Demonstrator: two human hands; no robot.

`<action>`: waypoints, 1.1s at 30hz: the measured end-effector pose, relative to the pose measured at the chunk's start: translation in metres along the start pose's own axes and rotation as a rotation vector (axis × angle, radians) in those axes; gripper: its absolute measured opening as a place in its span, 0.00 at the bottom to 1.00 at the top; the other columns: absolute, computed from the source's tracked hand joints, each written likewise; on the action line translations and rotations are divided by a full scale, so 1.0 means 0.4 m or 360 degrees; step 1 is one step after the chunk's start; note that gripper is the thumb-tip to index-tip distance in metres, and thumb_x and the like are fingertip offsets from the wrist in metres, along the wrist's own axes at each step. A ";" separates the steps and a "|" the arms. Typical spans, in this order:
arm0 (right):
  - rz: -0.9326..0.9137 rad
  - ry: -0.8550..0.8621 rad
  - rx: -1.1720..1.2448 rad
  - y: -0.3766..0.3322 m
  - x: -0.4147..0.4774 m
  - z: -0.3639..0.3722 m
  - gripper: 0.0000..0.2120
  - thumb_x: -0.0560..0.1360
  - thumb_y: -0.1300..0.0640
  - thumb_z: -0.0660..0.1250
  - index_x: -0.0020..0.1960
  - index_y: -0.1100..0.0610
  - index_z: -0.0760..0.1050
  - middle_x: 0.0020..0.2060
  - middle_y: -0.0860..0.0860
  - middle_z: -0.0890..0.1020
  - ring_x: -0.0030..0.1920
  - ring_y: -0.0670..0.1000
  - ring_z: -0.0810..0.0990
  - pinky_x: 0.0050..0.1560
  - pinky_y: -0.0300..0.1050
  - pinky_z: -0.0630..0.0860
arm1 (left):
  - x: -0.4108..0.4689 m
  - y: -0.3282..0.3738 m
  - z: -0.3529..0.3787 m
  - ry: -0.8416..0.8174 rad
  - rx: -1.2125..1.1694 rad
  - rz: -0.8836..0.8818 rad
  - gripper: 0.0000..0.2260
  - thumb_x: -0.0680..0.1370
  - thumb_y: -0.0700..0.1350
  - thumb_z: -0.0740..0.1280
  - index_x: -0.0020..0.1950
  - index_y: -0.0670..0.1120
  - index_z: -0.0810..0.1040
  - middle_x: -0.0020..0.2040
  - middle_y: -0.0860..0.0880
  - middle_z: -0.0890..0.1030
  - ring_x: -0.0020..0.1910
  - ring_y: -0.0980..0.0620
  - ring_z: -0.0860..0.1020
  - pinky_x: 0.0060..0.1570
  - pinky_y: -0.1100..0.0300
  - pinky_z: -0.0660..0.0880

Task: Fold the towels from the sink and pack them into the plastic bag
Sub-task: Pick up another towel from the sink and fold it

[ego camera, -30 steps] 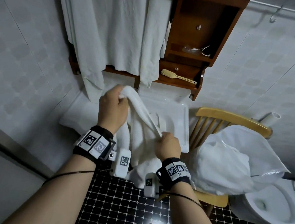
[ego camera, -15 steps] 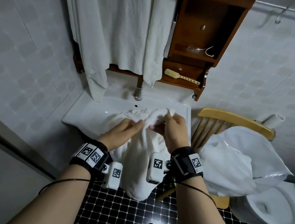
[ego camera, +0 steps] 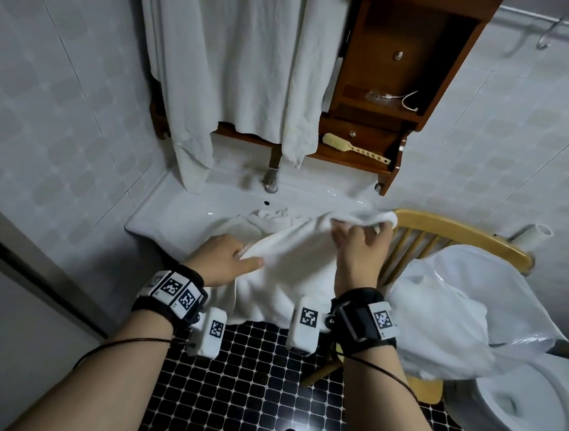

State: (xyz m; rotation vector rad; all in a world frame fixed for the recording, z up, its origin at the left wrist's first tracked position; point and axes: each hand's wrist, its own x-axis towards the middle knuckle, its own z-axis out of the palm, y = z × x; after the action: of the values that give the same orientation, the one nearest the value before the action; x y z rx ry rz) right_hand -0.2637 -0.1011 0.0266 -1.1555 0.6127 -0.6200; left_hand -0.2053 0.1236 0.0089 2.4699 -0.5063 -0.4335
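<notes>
A white towel (ego camera: 292,271) is stretched between my hands over the front of the white sink (ego camera: 180,213) and hangs down past its rim. My left hand (ego camera: 227,258) pinches one edge of the towel near the sink's front. My right hand (ego camera: 359,246) grips the other end, raised at the sink's right corner. More crumpled white towel (ego camera: 276,214) lies in the basin behind. The white plastic bag (ego camera: 457,309), bulging, sits on the wooden chair (ego camera: 447,229) to the right.
A faucet (ego camera: 270,179) stands at the back of the sink under hanging white cloths (ego camera: 241,67). A wooden wall shelf (ego camera: 381,120) holds a brush (ego camera: 351,149). A toilet (ego camera: 527,408) is at the lower right. The floor has black tiles (ego camera: 254,384).
My hands, close together on the bunched towel half a second ago, have drawn apart: the right moved right and up, the left came back and left, spreading the towel out.
</notes>
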 end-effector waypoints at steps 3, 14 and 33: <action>-0.0202 -0.0179 -0.0622 0.002 -0.032 0.000 0.32 0.74 0.63 0.63 0.76 0.48 0.67 0.74 0.51 0.72 0.69 0.50 0.77 0.69 0.56 0.78 | -0.014 0.063 -0.035 -0.0011 -0.0216 0.0243 0.24 0.78 0.53 0.76 0.28 0.52 0.68 0.27 0.62 0.74 0.31 0.67 0.73 0.33 0.69 0.64; -0.0468 -0.1398 -0.1262 -0.017 -0.083 0.026 0.21 0.71 0.53 0.78 0.62 0.46 0.77 0.52 0.47 0.85 0.51 0.50 0.84 0.55 0.54 0.82 | -0.007 0.086 -0.122 -0.0194 -0.0451 0.0460 0.08 0.68 0.56 0.83 0.38 0.62 0.85 0.44 0.58 0.83 0.42 0.61 0.80 0.43 0.63 0.72; -0.0626 -0.1193 -0.1705 0.024 -0.044 0.040 0.19 0.80 0.46 0.73 0.38 0.55 0.70 0.29 0.47 0.73 0.32 0.46 0.71 0.37 0.47 0.63 | -0.003 0.000 -0.082 -0.0108 -0.0403 0.0360 0.07 0.77 0.44 0.78 0.41 0.52 0.83 0.35 0.61 0.80 0.33 0.64 0.76 0.38 0.67 0.69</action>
State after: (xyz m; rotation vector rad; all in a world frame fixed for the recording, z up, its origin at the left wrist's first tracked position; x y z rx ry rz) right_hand -0.2631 -0.0757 0.0241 -2.3922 0.0062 -0.0885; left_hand -0.1931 0.1394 0.0348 2.1334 -0.7044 -0.4594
